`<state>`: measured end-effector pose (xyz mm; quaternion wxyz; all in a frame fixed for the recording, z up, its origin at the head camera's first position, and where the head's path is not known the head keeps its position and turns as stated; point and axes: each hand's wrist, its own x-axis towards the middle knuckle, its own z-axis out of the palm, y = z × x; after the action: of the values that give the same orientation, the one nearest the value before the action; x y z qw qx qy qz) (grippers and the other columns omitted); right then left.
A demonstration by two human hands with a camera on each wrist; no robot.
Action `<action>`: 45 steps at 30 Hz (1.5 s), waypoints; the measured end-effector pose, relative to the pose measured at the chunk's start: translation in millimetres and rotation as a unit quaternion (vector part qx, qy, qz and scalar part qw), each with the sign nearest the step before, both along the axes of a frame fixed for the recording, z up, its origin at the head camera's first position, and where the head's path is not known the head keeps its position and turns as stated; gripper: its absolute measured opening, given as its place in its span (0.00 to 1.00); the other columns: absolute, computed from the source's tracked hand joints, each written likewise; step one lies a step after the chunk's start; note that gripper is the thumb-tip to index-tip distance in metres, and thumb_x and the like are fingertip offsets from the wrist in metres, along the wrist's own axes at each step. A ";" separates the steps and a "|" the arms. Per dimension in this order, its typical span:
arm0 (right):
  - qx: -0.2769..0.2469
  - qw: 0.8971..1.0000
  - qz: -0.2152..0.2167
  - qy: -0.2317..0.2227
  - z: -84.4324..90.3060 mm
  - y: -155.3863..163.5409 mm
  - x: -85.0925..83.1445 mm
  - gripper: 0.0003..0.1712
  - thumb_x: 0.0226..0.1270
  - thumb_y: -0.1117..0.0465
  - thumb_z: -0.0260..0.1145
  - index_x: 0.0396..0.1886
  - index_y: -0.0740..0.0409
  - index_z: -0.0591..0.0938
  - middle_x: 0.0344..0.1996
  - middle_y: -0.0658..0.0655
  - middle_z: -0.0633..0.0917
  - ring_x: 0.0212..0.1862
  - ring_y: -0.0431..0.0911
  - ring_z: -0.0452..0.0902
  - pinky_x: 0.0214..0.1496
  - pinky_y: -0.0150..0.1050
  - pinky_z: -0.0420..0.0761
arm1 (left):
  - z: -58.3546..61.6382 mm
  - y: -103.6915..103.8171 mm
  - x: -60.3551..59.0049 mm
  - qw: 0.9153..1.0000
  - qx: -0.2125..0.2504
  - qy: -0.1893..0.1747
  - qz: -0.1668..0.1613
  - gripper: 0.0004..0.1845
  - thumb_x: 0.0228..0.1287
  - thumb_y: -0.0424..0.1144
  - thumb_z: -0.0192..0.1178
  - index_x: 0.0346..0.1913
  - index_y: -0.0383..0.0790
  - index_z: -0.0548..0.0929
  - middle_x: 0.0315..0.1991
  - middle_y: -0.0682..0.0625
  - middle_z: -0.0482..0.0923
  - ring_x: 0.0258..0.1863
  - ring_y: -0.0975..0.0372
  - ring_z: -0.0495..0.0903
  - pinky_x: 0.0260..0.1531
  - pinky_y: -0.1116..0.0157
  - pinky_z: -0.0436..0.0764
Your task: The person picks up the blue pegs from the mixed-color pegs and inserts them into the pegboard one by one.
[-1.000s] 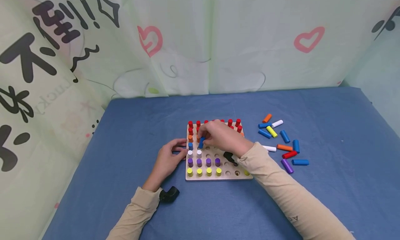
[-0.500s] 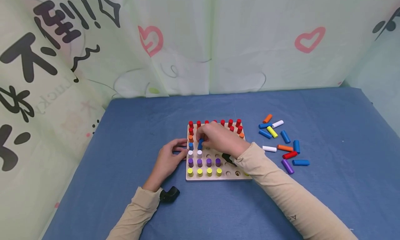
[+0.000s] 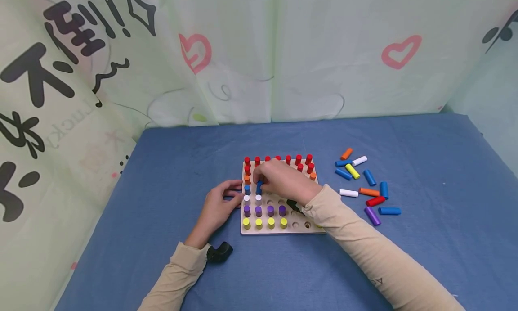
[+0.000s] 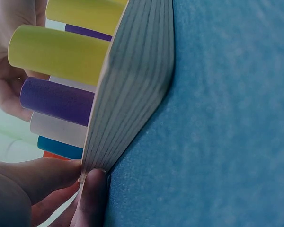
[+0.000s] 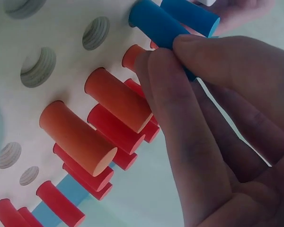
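Note:
In the head view a wooden pegboard (image 3: 283,230) lies flat, with upright pegs in coloured rows. My right hand (image 3: 283,180) is over its middle. Thumb and fingers pinch a blue peg (image 5: 158,23), whose lower end stands at a hole beside another blue peg (image 5: 191,16). My left hand (image 3: 217,207) rests at the board's left edge, its fingertips (image 4: 93,182) touching the side and upper rim. Yellow pegs (image 4: 57,54), a purple peg (image 4: 57,100) and a white peg (image 4: 59,128) rise near it. The right hand hides part of the board's middle and back rows.
Right of the board lie loose pegs: several blue ones (image 3: 390,210), orange ones (image 3: 369,191), white ones (image 3: 348,193), a yellow one (image 3: 352,170), a red one (image 3: 375,200) and a purple one (image 3: 372,215). A blue cloth (image 3: 194,153) covers the table; a printed curtain (image 3: 323,77) hangs behind.
The blue peg in my right hand has gone from tilted to upright and sits lower at its hole. My left hand stays at the board's edge.

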<state>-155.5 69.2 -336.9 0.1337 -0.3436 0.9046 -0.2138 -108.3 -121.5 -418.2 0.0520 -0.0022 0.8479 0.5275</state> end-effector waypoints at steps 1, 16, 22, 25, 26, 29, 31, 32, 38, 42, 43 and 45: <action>0.001 1.000 0.002 0.001 -0.4 -0.4 -0.1 0.07 0.63 0.68 0.70 0.41 0.60 0.87 0.37 0.54 0.87 0.35 0.42 0.79 0.41 0.35 0.82 | -0.1 0.0 -0.1 1.000 0.001 -0.001 0.000 0.20 0.67 0.33 0.63 0.61 0.39 0.80 0.52 0.45 0.82 0.44 0.58 0.84 0.38 0.65 0.86; 0.019 1.000 0.005 0.007 -1.7 -4.2 2.2 0.07 0.63 0.67 0.71 0.41 0.60 0.87 0.36 0.54 0.87 0.37 0.43 0.80 0.43 0.36 0.83 | 1.8 -0.1 -0.2 1.000 0.004 0.000 0.001 0.20 0.66 0.33 0.64 0.60 0.39 0.80 0.52 0.45 0.82 0.45 0.57 0.84 0.39 0.64 0.86; 0.021 1.000 0.006 0.005 -1.2 -3.8 3.1 0.07 0.63 0.68 0.70 0.41 0.59 0.87 0.36 0.54 0.87 0.37 0.43 0.80 0.43 0.36 0.83 | 2.1 -0.3 0.1 1.000 0.006 0.000 0.000 0.19 0.66 0.33 0.64 0.60 0.39 0.80 0.52 0.44 0.82 0.45 0.57 0.84 0.39 0.64 0.86; 0.015 1.000 0.008 0.006 -1.1 -2.5 3.7 0.07 0.63 0.68 0.70 0.40 0.58 0.87 0.36 0.54 0.87 0.36 0.43 0.80 0.43 0.36 0.83 | 1.8 -0.4 -0.1 1.000 0.004 0.002 0.000 0.20 0.66 0.33 0.64 0.60 0.39 0.80 0.52 0.44 0.82 0.45 0.57 0.84 0.39 0.64 0.86; 0.013 1.000 0.008 0.007 -1.1 -2.1 4.0 0.07 0.63 0.68 0.70 0.40 0.58 0.87 0.36 0.54 0.87 0.36 0.43 0.80 0.43 0.36 0.83 | 1.6 -0.4 -0.2 1.000 0.003 0.002 0.000 0.20 0.66 0.33 0.64 0.60 0.39 0.80 0.52 0.45 0.82 0.45 0.57 0.84 0.39 0.64 0.86; 0.007 1.000 0.010 0.010 -1.4 -1.0 4.6 0.06 0.63 0.68 0.70 0.40 0.58 0.87 0.36 0.54 0.87 0.37 0.43 0.80 0.43 0.36 0.83 | 0.9 -0.3 -0.4 1.000 0.000 0.003 0.000 0.20 0.66 0.33 0.64 0.60 0.39 0.80 0.52 0.45 0.82 0.45 0.57 0.84 0.39 0.64 0.86; 0.005 1.000 0.009 0.009 -1.7 -0.3 4.6 0.07 0.63 0.68 0.70 0.40 0.58 0.87 0.36 0.54 0.87 0.37 0.44 0.80 0.44 0.36 0.83 | 0.8 -0.1 -0.5 1.000 -0.001 0.001 0.001 0.20 0.66 0.33 0.64 0.60 0.39 0.80 0.52 0.45 0.82 0.45 0.58 0.84 0.39 0.64 0.86; 0.005 1.000 0.008 0.010 -1.5 0.3 4.8 0.07 0.63 0.68 0.70 0.41 0.58 0.87 0.36 0.54 0.87 0.37 0.44 0.80 0.44 0.36 0.83 | 0.6 0.1 -0.5 1.000 -0.001 0.000 0.001 0.20 0.66 0.33 0.64 0.60 0.39 0.80 0.52 0.45 0.82 0.45 0.58 0.84 0.39 0.64 0.86; 0.011 1.000 -0.006 0.018 1.2 3.2 7.3 0.09 0.63 0.70 0.68 0.42 0.59 0.87 0.37 0.54 0.87 0.36 0.43 0.79 0.45 0.37 0.83 | 1.9 1.0 0.5 1.000 -0.002 -0.010 0.006 0.20 0.67 0.34 0.64 0.61 0.40 0.80 0.52 0.45 0.82 0.45 0.58 0.84 0.39 0.64 0.86; 0.006 1.000 -0.019 0.020 4.7 6.6 10.5 0.10 0.62 0.69 0.69 0.43 0.58 0.87 0.38 0.54 0.87 0.37 0.43 0.80 0.45 0.38 0.83 | 2.4 1.6 0.7 1.000 -0.004 -0.014 0.009 0.20 0.67 0.34 0.64 0.61 0.40 0.80 0.52 0.46 0.82 0.44 0.58 0.84 0.39 0.64 0.86; 0.004 1.000 -0.023 0.019 5.0 7.7 11.1 0.10 0.62 0.68 0.70 0.44 0.58 0.87 0.38 0.54 0.87 0.37 0.43 0.80 0.45 0.38 0.83 | 2.4 1.7 0.7 1.000 -0.006 -0.013 0.009 0.20 0.66 0.34 0.64 0.61 0.40 0.80 0.52 0.46 0.82 0.44 0.58 0.84 0.39 0.64 0.86; -0.001 0.999 -0.028 0.019 6.2 10.0 12.5 0.11 0.62 0.67 0.71 0.45 0.58 0.87 0.39 0.54 0.88 0.38 0.43 0.81 0.46 0.38 0.84 | 2.4 2.0 0.8 1.000 -0.011 -0.013 0.010 0.20 0.66 0.34 0.64 0.61 0.40 0.80 0.52 0.47 0.82 0.44 0.58 0.84 0.39 0.64 0.86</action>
<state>-143.0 79.2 -330.7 0.1104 -0.3223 0.9160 -0.2117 -107.5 -119.5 -415.8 0.0579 -0.0187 0.8530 0.5184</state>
